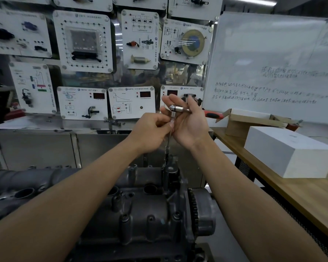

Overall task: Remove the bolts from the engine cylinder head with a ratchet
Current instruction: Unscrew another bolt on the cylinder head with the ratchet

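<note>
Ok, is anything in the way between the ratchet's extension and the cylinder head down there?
Nothing visible. The extension runs straight down from the ratchet to the raised far part of the cylinder head, with no part crossing it. The left hand pinches it high up; the right hand holds the ratchet.

**Writing in view, little of it legible**

The whiteboard [273, 59] in the upper right of the frame carries dark handwritten Chinese characters. Three long rows run across its lower left and a shorter pair sits higher to the right, all too blurred to read out. The white display panels [83, 40] on the wall at left and centre bear printed headings and circuit diagrams, too small to make out. Red number windows [99, 95] on the lower row show no readable digits. The white box [284, 148] on the table [301, 197] at right has a faint grey mark, illegible.
</note>
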Demonstrator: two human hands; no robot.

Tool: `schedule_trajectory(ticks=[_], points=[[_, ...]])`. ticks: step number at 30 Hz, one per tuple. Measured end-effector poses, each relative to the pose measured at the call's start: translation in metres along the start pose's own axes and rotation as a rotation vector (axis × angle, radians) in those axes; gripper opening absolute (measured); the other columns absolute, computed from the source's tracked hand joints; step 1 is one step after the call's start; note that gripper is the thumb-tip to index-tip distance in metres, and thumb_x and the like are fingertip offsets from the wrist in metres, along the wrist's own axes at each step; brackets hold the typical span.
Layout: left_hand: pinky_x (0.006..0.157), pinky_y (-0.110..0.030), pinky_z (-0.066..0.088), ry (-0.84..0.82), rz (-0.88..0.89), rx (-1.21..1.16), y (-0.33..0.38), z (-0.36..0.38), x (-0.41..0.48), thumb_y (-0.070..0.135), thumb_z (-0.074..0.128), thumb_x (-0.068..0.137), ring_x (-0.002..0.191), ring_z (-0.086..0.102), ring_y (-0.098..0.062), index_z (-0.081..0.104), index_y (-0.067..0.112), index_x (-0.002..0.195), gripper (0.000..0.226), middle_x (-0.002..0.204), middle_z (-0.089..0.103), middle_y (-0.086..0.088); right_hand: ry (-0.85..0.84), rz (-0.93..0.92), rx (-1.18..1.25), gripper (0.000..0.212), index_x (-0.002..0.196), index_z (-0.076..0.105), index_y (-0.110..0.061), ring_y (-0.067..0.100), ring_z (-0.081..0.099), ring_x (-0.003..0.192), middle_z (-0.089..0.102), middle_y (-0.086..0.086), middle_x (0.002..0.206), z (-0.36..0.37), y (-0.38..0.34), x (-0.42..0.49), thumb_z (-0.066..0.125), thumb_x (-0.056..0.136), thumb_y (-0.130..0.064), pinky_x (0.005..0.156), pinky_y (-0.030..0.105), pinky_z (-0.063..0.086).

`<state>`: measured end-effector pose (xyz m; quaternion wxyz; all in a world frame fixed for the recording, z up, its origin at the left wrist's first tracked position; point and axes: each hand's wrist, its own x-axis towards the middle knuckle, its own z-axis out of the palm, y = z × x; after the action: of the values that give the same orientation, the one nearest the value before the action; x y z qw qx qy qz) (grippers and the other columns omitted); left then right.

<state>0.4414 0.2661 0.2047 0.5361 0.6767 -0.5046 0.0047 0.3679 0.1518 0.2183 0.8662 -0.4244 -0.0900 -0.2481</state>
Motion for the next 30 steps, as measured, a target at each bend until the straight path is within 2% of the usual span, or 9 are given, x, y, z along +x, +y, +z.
schedule_trajectory(ticks=[5,9,13,18,21,23,25,28,30], points=[[0.081,-0.048,0.059,0.013,0.004,0.006,0.003,0.002,-0.002,0.012,0.062,0.099,0.067,0.066,-0.008,0.074,0.005,0.096,0.015,0.083,0.074,-0.005,-0.006,0.021,-0.003,0.067,0.087,0.081,-0.008,0.024,0.073,0.079,0.077,0.010,0.102,0.001,-0.001,-0.002,0.029,0.108,-0.045,0.070,0.033,0.060],[0.080,-0.045,0.059,0.019,0.008,0.027,0.005,0.001,-0.003,0.013,0.062,0.099,0.068,0.067,-0.009,0.075,0.003,0.097,0.017,0.085,0.074,-0.007,0.010,0.011,-0.024,0.066,0.088,0.080,-0.008,0.024,0.072,0.079,0.077,0.010,0.102,0.001,0.000,-0.002,0.029,0.108,-0.044,0.071,0.033,0.060],[0.081,-0.052,0.057,0.012,0.006,0.016,0.008,0.001,-0.006,0.014,0.059,0.101,0.083,0.069,-0.031,0.075,0.003,0.096,0.019,0.088,0.074,-0.014,0.019,0.020,-0.048,0.065,0.089,0.080,-0.008,0.024,0.073,0.082,0.076,0.011,0.103,0.000,-0.001,-0.001,0.029,0.108,-0.044,0.073,0.032,0.060],[0.087,-0.054,0.054,-0.002,-0.011,-0.027,0.013,0.001,-0.007,0.014,0.052,0.104,0.097,0.067,-0.039,0.070,-0.002,0.102,0.024,0.103,0.070,-0.021,0.047,0.036,-0.177,0.065,0.090,0.081,-0.013,0.021,0.074,0.086,0.076,0.010,0.107,-0.001,-0.002,-0.003,0.028,0.107,-0.046,0.068,0.028,0.058],[0.078,-0.036,0.059,-0.037,-0.024,-0.093,0.014,-0.001,-0.006,0.007,0.051,0.104,0.085,0.072,-0.027,0.069,-0.004,0.104,0.021,0.093,0.073,-0.016,0.042,0.060,-0.192,0.065,0.091,0.081,-0.014,0.021,0.074,0.076,0.076,0.009,0.108,-0.001,-0.003,-0.005,0.027,0.107,-0.047,0.056,0.024,0.054],[0.073,-0.026,0.060,-0.073,-0.037,-0.118,0.013,-0.003,-0.006,0.004,0.053,0.102,0.075,0.073,-0.016,0.069,-0.004,0.104,0.018,0.086,0.074,-0.012,0.035,0.087,-0.208,0.065,0.092,0.081,-0.016,0.025,0.074,0.078,0.076,0.008,0.109,-0.002,-0.005,-0.006,0.028,0.106,-0.050,0.062,0.028,0.053],[0.075,-0.030,0.062,-0.069,-0.037,-0.087,0.012,-0.005,-0.003,0.005,0.057,0.100,0.077,0.074,-0.019,0.070,-0.005,0.102,0.016,0.086,0.075,-0.014,0.050,0.091,-0.263,0.062,0.095,0.079,-0.016,0.028,0.072,0.081,0.076,0.008,0.110,-0.002,-0.006,-0.005,0.028,0.106,-0.050,0.074,0.036,0.045],[0.066,-0.030,0.062,-0.007,-0.013,-0.022,0.015,-0.008,-0.001,0.008,0.066,0.095,0.073,0.074,-0.018,0.072,0.000,0.092,0.011,0.082,0.075,-0.014,0.079,-0.038,-0.393,0.053,0.100,0.074,-0.014,0.024,0.072,0.089,0.076,0.008,0.111,0.001,-0.002,-0.004,0.029,0.108,-0.041,0.086,0.043,0.047],[0.062,-0.029,0.059,0.043,0.016,0.043,0.016,-0.010,-0.002,0.013,0.072,0.092,0.065,0.073,-0.018,0.071,0.001,0.080,0.017,0.074,0.074,-0.011,0.090,-0.313,-0.762,0.045,0.098,0.074,-0.015,0.007,0.070,0.090,0.076,0.002,0.102,0.008,0.003,-0.011,0.034,0.108,-0.031,0.079,0.023,0.052]])
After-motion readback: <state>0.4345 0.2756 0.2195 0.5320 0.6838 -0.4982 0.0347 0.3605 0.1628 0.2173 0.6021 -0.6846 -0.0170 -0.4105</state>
